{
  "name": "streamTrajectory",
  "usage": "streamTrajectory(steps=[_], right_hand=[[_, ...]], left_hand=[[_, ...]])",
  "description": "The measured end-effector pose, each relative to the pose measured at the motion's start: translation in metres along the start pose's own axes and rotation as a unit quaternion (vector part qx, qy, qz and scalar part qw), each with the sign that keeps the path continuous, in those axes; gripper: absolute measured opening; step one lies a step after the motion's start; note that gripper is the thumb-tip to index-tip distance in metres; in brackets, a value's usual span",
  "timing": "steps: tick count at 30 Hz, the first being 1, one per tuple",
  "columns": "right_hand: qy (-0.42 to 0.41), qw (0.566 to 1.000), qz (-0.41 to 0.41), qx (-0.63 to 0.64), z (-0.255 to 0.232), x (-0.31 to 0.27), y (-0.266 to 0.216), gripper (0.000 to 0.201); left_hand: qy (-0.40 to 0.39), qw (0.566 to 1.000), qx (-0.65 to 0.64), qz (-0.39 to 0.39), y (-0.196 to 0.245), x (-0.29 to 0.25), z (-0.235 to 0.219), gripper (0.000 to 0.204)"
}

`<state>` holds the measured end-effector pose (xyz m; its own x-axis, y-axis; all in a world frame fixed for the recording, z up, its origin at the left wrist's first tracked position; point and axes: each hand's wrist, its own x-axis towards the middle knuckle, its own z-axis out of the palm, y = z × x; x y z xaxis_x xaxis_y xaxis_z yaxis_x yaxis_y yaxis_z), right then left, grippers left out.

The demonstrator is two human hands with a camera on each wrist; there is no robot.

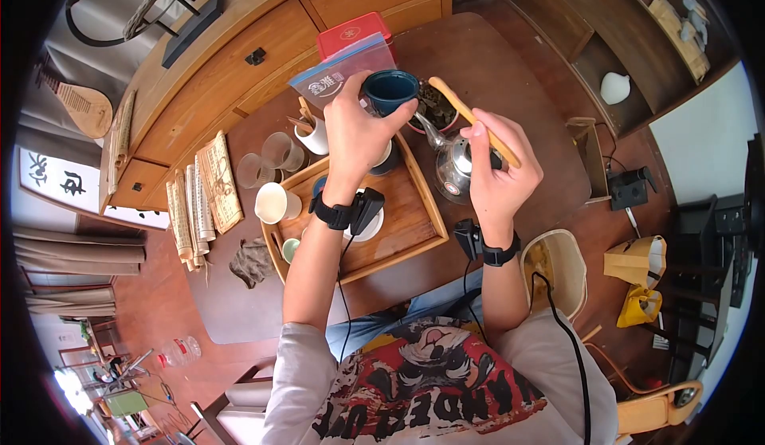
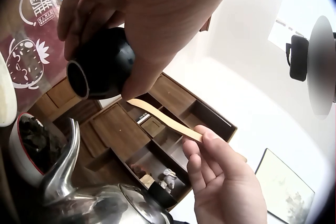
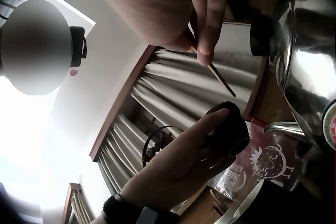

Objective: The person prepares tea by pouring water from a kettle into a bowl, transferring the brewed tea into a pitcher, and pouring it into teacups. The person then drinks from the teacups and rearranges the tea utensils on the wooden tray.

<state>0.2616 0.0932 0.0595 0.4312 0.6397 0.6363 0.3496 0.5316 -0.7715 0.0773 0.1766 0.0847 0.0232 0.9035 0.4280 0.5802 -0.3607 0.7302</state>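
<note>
Upper centre: left hand grips the dark cup; right hand pinches a wooden stick slanting up-left, tip right of the cup

Your cup was deep teal, your stick honey-yellow, the kettle silver. You had a maroon bag with a white strawberry print, a white bowl rimmed in red (its leaves nearly black), an orange-brown tray and a dark brown bench, while your pale grey shirt wore red, black and white graphics.
</note>
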Motion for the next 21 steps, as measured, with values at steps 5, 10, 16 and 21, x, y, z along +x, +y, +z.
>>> streamTrajectory(steps=[5,10,16,21], right_hand=[[0.003,1.000,0.005,0.013,-0.004,0.001,0.000,0.016],[-0.014,1.000,-0.004,0.020,-0.007,-0.004,0.000,0.017],[0.012,0.999,0.029,0.024,-0.005,-0.001,0.001,0.016],[0.011,0.998,0.042,0.055,-0.003,-0.003,0.002,0.016]], left_hand=[[-0.015,1.000,-0.001,-0.024,0.004,-0.002,-0.002,0.062],[-0.036,0.998,-0.024,-0.046,0.006,-0.002,-0.003,0.064],[-0.049,0.997,-0.030,-0.059,0.008,-0.002,-0.006,0.068],[-0.051,0.992,-0.094,-0.067,0.000,-0.002,-0.001,0.053]])
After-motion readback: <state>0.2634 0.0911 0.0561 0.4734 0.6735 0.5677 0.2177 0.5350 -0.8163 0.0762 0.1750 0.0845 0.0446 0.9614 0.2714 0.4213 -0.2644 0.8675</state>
